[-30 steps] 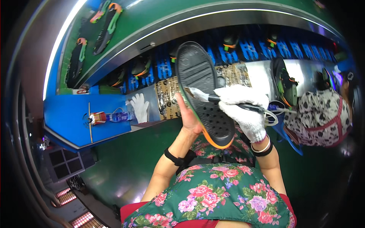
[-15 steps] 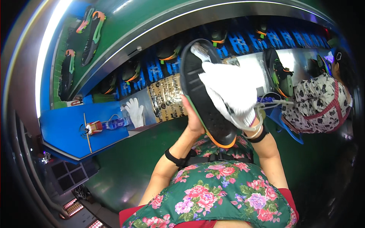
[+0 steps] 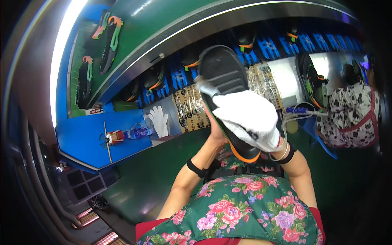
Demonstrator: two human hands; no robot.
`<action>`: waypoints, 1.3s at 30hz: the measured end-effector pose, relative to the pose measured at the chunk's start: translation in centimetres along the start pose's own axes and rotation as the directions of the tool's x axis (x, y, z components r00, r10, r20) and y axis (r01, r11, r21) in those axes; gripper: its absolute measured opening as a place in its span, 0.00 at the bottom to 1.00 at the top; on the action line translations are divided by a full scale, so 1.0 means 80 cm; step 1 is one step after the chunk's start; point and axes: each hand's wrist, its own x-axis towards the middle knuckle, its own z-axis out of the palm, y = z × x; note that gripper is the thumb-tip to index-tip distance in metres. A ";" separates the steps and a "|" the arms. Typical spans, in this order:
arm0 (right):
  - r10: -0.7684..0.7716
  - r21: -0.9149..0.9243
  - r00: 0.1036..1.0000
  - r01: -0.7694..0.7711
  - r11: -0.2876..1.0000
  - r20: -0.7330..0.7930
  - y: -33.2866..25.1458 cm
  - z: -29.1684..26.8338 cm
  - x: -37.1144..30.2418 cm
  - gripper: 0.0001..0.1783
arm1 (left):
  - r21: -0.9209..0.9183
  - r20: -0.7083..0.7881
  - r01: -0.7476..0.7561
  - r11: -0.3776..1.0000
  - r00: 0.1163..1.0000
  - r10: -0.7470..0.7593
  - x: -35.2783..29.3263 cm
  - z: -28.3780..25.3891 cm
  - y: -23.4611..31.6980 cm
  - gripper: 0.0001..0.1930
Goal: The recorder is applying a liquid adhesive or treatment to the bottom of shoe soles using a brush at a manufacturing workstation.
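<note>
A black shoe sole [image 3: 222,67] with raised ridges and an orange end is held up in front of me. My left hand [image 3: 216,127], bare, grips its left edge, with the fingers partly hidden behind it. My right hand [image 3: 249,116], in a white knit glove, lies across the sole's lower half. From its closed fingers a pale, blurred brush-like tool [image 3: 207,87] sticks out to the sole's left edge. The handle of that tool is hidden in the glove. A thin pale cord [image 3: 288,116] runs by my right wrist.
Beyond my hands, shoe parts lie on a rack with blue holders [image 3: 267,45]. Left stands a blue table [image 3: 81,143] with a bottle [image 3: 138,132] and stick [image 3: 107,143]; a white glove [image 3: 158,121] lies nearby. Another person [image 3: 353,112] sits at right, beside a black sole [image 3: 312,79].
The brush-like tool has moved from the top end of the sole down to its left edge, along with my gloved hand. My left hand keeps its grip. The whole view has shifted slightly.
</note>
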 end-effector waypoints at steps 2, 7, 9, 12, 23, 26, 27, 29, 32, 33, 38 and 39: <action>0.036 0.067 0.997 -0.031 0.997 -0.064 0.005 0.000 -0.001 0.21 | -0.067 0.054 -0.059 0.996 0.997 0.062 0.001 0.001 0.003 0.50; 0.064 0.059 0.988 -0.057 0.997 -0.141 0.005 0.002 -0.011 0.21 | -0.078 0.015 -0.060 0.995 0.998 0.061 -0.002 -0.014 0.005 0.44; 0.020 0.051 0.994 -0.014 0.999 -0.111 -0.002 0.007 -0.019 0.21 | 0.222 -0.065 -0.025 0.975 0.997 0.040 -0.003 -0.022 0.010 0.52; 0.049 0.190 0.994 -0.030 0.981 -0.093 -0.005 0.007 -0.026 0.21 | 0.316 0.045 -0.098 0.944 0.995 0.088 0.001 -0.026 0.014 0.52; 0.099 0.364 0.977 -0.025 0.931 -0.187 0.002 0.013 -0.018 0.13 | 0.071 -0.113 0.047 0.996 0.993 -0.039 0.009 -0.008 0.016 0.55; 0.150 0.234 0.955 -0.090 0.968 -0.254 0.005 0.010 -0.022 0.16 | 0.051 -0.139 0.013 0.999 0.990 -0.005 0.009 -0.019 0.019 0.56; 0.066 0.180 0.982 -0.033 0.983 -0.179 0.004 0.010 -0.024 0.16 | 0.037 -0.145 0.006 0.999 0.989 -0.001 0.008 -0.024 0.020 0.56; -0.028 0.113 0.999 0.030 0.993 -0.021 0.004 0.010 -0.026 0.16 | 0.007 -0.130 -0.003 1.000 0.992 0.004 0.007 -0.034 0.023 0.57; 0.044 0.322 0.998 -0.029 0.946 -0.038 0.002 0.010 -0.029 0.13 | -0.040 -0.088 0.001 0.999 0.996 -0.004 0.007 -0.045 0.031 0.57; 0.107 0.380 0.990 -0.063 0.923 -0.096 0.002 0.010 -0.031 0.12 | -0.069 -0.038 0.010 0.998 0.999 -0.013 0.006 -0.046 0.033 0.58; 0.056 0.214 0.998 -0.059 0.975 0.020 0.005 0.018 -0.040 0.13 | -0.161 -0.232 0.089 0.983 0.964 -0.125 0.015 -0.035 0.032 0.58; 0.049 0.238 0.997 -0.063 0.969 0.065 0.003 0.016 -0.042 0.13 | -0.031 0.061 0.133 0.991 0.989 -0.131 0.021 -0.031 0.032 0.59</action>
